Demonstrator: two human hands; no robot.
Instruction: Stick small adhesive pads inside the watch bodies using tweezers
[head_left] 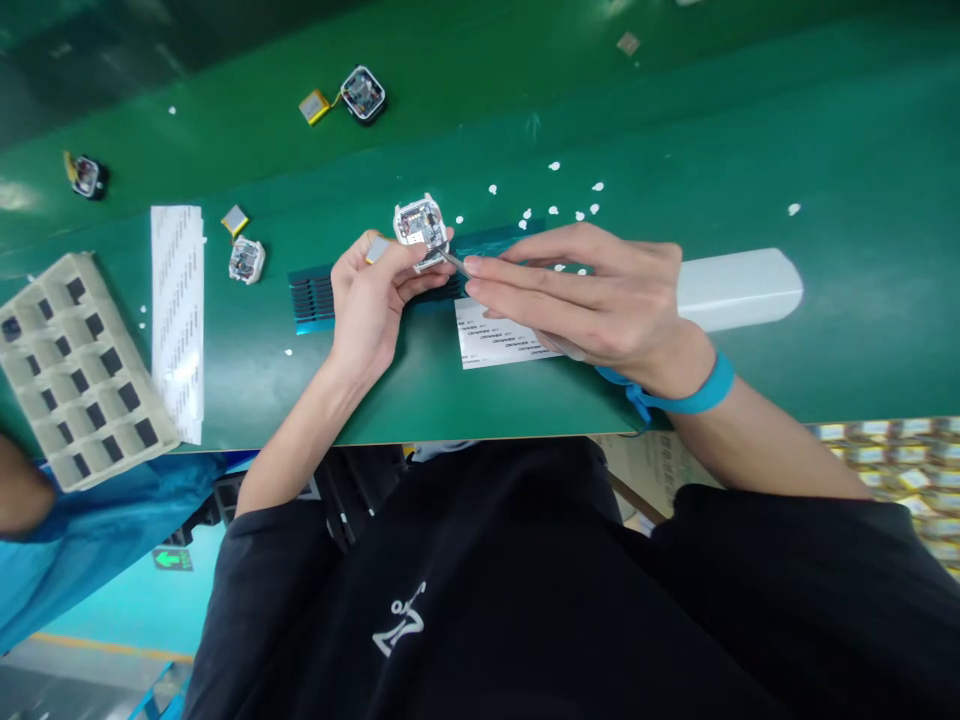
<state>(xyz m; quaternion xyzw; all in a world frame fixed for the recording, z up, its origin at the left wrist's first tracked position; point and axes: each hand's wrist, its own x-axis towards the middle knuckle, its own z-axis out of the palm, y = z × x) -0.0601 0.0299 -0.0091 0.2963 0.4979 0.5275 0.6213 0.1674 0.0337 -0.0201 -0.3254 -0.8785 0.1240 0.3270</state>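
- Stretching far to the right, the green worktop ends at a near edge before the black shirt.
- White, squarish case, circuitry exposed, sits clamped in the left hand's fingers over the worktop.
- Fingers of the right hand pinch a thin metal tool, tip at the case.

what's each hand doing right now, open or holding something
Left hand: closed, holding the white watch-like case.
Right hand: closed, fingers pinching a thin metal tool, its tip at the case.
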